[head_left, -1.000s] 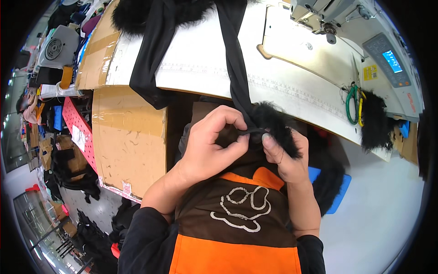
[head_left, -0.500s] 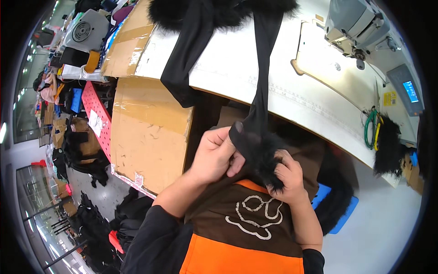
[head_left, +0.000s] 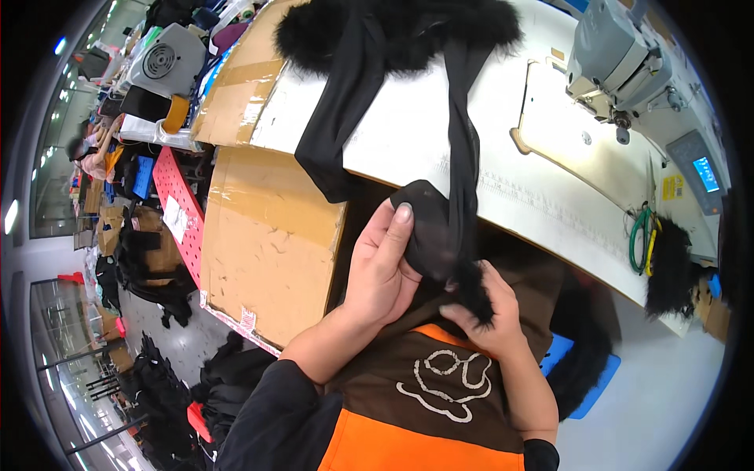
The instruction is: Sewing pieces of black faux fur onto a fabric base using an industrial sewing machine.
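A black garment of thin fabric with fluffy fur trim (head_left: pixel 400 39) lies on the white sewing table, and two narrow lengths of it hang over the front edge. One length (head_left: pixel 463 141) runs down to my hands. My left hand (head_left: pixel 381 271) is closed on its sheer end (head_left: pixel 430 228), with the thumb on top and the cloth spread out. My right hand (head_left: pixel 495 318) holds the black fur cuff (head_left: pixel 473 294) at that end, its fingers partly hidden behind the fur. The other length (head_left: pixel 330 118) hangs loose to the left.
A sewing machine (head_left: pixel 613 59) stands at the right on the white table (head_left: pixel 542 200). Green-handled scissors (head_left: pixel 640 239) and black fur (head_left: pixel 670 267) are by its right edge. Cardboard boxes (head_left: pixel 271 235) stand left of my hands. Below, black fur lies over a blue surface (head_left: pixel 593 388).
My left thumb has shifted up along the cloth, and the sheer end now lies spread wider. The fur cuff has turned more upright in my right hand. The whole view has shifted slightly.
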{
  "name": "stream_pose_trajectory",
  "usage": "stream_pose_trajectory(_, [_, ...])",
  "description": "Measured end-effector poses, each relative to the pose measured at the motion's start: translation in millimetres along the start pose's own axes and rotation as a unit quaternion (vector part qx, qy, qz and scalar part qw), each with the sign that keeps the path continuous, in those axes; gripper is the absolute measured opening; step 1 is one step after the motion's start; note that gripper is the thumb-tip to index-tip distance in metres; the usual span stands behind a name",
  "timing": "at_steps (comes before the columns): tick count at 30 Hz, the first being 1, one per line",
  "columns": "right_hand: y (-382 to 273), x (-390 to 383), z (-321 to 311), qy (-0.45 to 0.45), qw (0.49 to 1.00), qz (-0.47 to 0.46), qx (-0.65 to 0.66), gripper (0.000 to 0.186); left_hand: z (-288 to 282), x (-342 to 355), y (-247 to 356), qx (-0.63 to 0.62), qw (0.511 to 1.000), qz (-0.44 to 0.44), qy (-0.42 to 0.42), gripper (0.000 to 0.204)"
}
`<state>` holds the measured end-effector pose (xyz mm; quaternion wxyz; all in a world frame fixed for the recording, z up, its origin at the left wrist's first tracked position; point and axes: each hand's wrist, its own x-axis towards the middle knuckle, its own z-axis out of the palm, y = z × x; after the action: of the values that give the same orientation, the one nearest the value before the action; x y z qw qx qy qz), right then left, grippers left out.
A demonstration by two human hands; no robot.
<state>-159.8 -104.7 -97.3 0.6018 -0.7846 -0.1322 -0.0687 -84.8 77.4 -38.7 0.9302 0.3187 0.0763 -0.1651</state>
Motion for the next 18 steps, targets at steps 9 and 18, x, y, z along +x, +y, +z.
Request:
stream_pose_trajectory(9, [-24, -5, -52, 0.139, 0.957, 0.213, 0.141, 0.03, 2, 55, 49, 0.463, 0.87, 0.147, -0.086, 0.01])
stream_pose_trajectory(18, [-49, 73, -106, 0.339, 0.931, 0.089, 0.101, 0.023, 93, 108, 66, 0.583, 0.732, -0.032, -0.351, 0.029])
